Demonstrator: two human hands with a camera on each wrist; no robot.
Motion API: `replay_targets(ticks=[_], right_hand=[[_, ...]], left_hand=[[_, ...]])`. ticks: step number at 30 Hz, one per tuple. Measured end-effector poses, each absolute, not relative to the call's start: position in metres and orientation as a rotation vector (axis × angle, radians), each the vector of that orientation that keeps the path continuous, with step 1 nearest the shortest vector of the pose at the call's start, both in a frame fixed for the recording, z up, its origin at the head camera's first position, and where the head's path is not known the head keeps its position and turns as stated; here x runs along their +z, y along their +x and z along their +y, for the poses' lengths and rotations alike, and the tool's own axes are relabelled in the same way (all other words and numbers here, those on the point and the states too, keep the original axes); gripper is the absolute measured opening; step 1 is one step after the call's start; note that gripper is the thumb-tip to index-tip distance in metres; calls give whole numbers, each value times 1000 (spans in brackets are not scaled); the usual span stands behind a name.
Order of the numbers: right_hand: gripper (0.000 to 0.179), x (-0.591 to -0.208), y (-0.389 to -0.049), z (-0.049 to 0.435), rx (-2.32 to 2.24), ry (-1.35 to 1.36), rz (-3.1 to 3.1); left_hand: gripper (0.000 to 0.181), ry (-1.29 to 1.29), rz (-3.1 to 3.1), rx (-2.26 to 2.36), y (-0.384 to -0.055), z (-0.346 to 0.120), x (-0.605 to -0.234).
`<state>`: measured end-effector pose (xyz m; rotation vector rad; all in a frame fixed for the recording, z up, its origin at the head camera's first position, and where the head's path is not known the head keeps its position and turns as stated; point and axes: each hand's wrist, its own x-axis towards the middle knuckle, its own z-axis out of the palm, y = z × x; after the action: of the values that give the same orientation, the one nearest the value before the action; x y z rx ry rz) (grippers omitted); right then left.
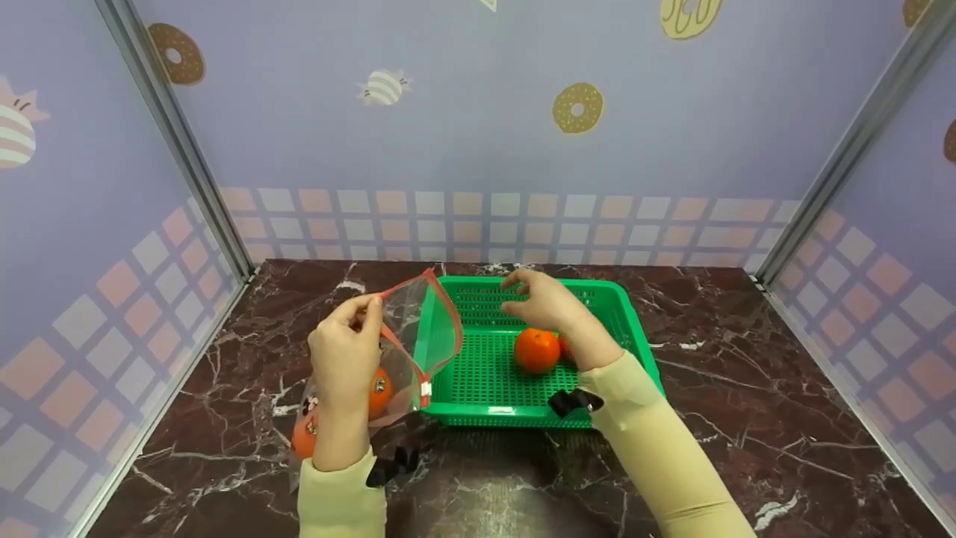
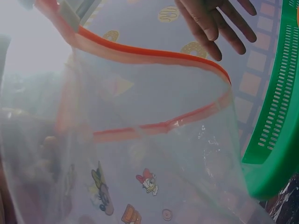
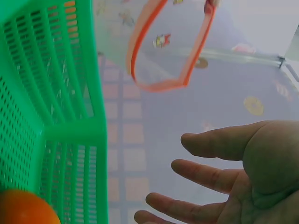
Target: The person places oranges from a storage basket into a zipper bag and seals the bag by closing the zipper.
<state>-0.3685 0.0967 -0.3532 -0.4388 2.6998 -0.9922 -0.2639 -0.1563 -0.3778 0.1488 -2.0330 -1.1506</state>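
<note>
Over the bench point(image 1: 717, 403), pinching the clear bag point(image 1: 403, 368) by its red rim with the left hand point(image 1: 345, 355); holding the right hand point(image 1: 549, 300) above the green basket point(image 1: 500, 412) with fingers apart, gripping nothing. Expect limp film and, in the basket, firm, smooth orange fruit point(image 1: 537, 350), best cupped. Cannot fully see the second fruit point(image 1: 567, 349) behind the right wrist, or the bagged fruit point(image 1: 379, 394) behind the left.

Clear zip bag point(image 1: 407, 370) with little cartoon prints, red-edged mouth gaping wide, rim pinched up by the left hand point(image 1: 343, 351), a couple of orange fruits point(image 1: 379, 400) sagging low inside. Right beside it, a green slotted basket point(image 1: 500, 412) with one round, shiny fruit point(image 1: 536, 351) plus another mostly hidden by the right arm point(image 1: 665, 441).
</note>
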Motion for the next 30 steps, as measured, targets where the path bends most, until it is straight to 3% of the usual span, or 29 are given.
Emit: replay_targets(ticks=[15, 30], right_hand=[[49, -372, -406, 148, -811, -254, 2768], [54, -401, -421, 162, -636, -105, 2742]], left_hand=[[19, 150, -2059, -1166, -264, -154, -377], [17, 143, -2065, -1141, -266, -153, -377]])
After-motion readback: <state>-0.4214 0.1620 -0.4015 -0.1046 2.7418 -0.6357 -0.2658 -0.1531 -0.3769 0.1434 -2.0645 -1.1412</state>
